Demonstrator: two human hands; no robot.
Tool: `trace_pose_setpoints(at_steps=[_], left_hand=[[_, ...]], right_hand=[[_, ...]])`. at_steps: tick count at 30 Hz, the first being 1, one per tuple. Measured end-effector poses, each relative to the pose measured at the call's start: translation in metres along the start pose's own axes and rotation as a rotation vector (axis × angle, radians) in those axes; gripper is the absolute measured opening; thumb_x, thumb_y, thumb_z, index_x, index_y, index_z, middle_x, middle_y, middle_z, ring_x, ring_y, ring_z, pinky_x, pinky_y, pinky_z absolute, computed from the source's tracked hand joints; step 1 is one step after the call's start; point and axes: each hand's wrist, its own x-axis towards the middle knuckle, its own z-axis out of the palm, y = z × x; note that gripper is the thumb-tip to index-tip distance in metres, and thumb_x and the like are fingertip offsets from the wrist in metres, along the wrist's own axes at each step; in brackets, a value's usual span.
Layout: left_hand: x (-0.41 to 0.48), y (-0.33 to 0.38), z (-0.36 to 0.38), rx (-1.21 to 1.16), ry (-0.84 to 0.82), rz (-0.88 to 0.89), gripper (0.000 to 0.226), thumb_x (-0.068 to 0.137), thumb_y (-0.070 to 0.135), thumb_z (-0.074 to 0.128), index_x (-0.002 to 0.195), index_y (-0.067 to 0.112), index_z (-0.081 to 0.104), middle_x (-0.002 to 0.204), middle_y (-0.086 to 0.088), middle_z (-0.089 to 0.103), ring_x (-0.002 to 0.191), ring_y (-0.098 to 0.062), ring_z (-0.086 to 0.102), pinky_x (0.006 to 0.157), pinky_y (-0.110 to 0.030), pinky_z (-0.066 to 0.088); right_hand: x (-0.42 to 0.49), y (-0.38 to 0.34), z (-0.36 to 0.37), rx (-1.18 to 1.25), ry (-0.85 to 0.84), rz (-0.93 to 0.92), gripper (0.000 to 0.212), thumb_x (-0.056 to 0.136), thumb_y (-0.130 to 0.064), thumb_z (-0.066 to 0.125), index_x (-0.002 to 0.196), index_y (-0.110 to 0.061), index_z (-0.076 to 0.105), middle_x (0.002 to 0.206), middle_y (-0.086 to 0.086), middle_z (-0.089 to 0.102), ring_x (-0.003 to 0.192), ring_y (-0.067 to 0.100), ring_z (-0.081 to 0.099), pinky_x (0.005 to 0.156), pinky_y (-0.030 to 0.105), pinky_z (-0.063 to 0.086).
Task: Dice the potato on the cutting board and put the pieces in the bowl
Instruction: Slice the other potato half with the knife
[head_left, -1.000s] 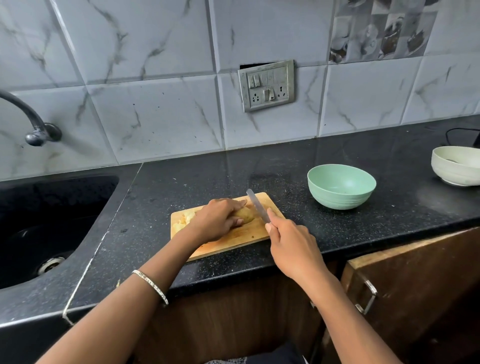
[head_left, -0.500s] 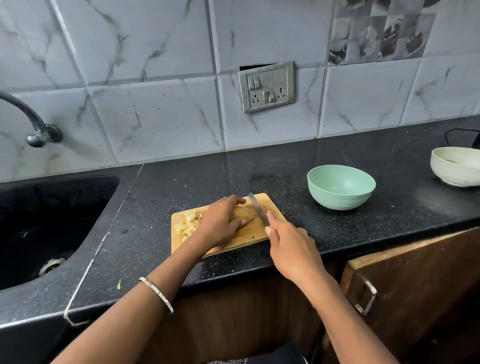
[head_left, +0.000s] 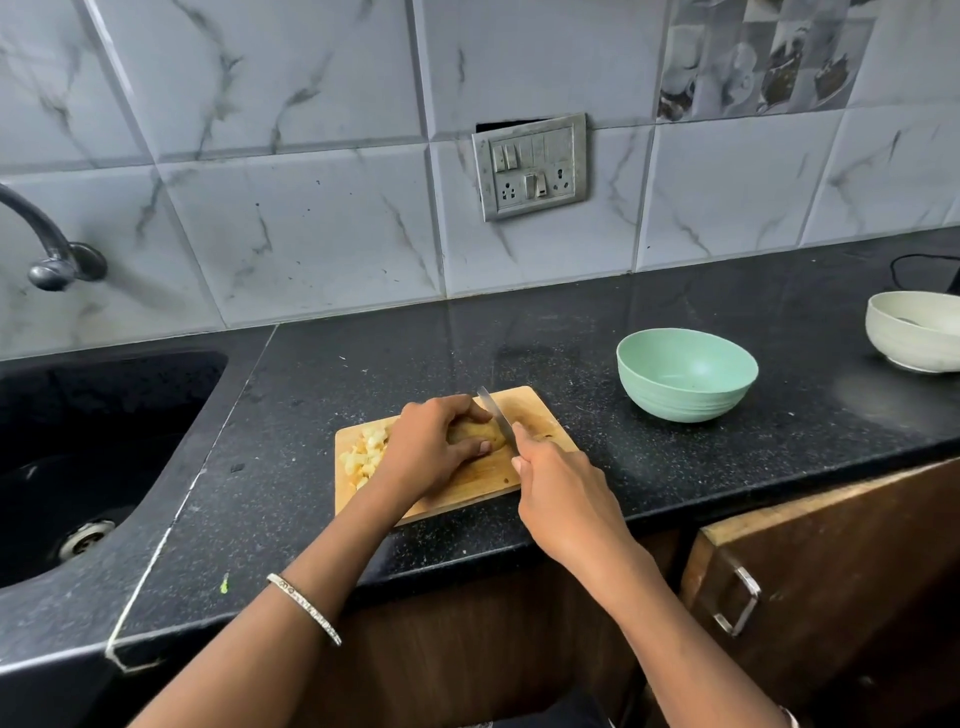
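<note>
A wooden cutting board (head_left: 535, 410) lies on the black counter near its front edge. My left hand (head_left: 431, 447) grips a brown-skinned potato (head_left: 475, 434) in the middle of the board. My right hand (head_left: 561, 499) holds a knife (head_left: 496, 415), its blade slanting down against the potato's right end. A small heap of pale diced potato pieces (head_left: 366, 452) sits on the board's left part, partly behind my left hand. The mint-green bowl (head_left: 685, 374) stands to the right of the board and holds nothing.
A black sink (head_left: 88, 452) with a metal tap (head_left: 52, 249) lies to the left. A cream bowl (head_left: 914, 332) stands at the far right by a black cable (head_left: 919, 265). A wooden drawer with a metal handle (head_left: 737, 603) sticks out below the counter.
My left hand has shifted to the right along the potato, uncovering the heap of diced pieces. The knife has stayed at the potato's right end.
</note>
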Motion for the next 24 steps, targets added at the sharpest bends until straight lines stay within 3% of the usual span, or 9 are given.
trace_pose_setpoints(at_steps=[6,14,24], left_hand=[[0.001,-0.003,0.004,0.006,0.021,-0.007,0.028,0.077,0.036,0.08,0.102,0.033,0.071,0.09,0.012,0.072,0.087,-0.014,0.065,0.082,-0.033,0.051],[0.001,0.001,0.004,0.011,0.016,-0.033,0.028,0.076,0.035,0.08,0.102,0.033,0.07,0.096,0.01,0.073,0.095,-0.018,0.065,0.083,-0.037,0.053],[-0.004,0.003,0.0,-0.008,0.02,-0.032,0.029,0.077,0.034,0.081,0.103,0.03,0.071,0.099,0.01,0.072,0.095,-0.016,0.065,0.082,-0.033,0.051]], right_hand=[[0.012,-0.006,0.002,-0.077,0.021,0.006,0.055,0.106,-0.022,0.046,0.158,-0.031,0.029,0.133,0.008,0.059,0.119,0.032,0.059,0.088,0.041,0.05],[0.005,-0.007,0.003,-0.138,0.008,-0.001,0.061,0.105,-0.021,0.048,0.16,-0.031,0.022,0.134,0.01,0.056,0.119,0.033,0.057,0.087,0.041,0.049],[-0.009,-0.005,0.001,-0.134,-0.006,0.006,0.059,0.105,-0.022,0.045,0.159,-0.034,0.024,0.131,0.009,0.059,0.118,0.033,0.058,0.085,0.039,0.047]])
